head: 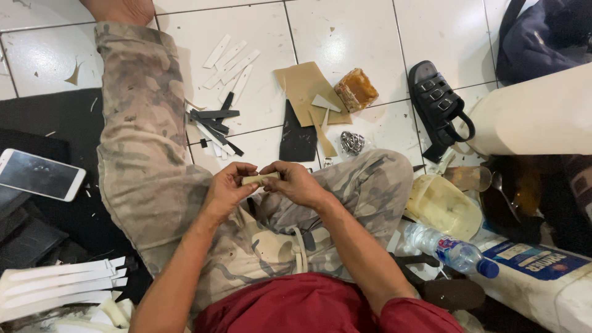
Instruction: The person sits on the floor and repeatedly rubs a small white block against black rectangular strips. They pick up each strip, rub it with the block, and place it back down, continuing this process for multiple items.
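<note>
I sit on a tiled floor in camouflage trousers. Both hands meet above my lap on a small pale strip [260, 179] of material. My left hand [228, 187] pinches its left end and my right hand [295, 182] pinches its right end. The strip lies level between my fingertips. On the floor just beyond my hands lie cut white strips [229, 63], black strips [213, 117], a tan sheet [306, 86], a black sheet piece [297, 142] and a small pile of metal buckles [352, 142].
A phone [38, 174] lies at left on a black mat. More white strips [58, 285] are stacked at lower left. At right are a black sandal [439, 102], a brown block [356, 89], a plastic bottle [450, 250], a yellowish container [443, 205] and a white roll [536, 117].
</note>
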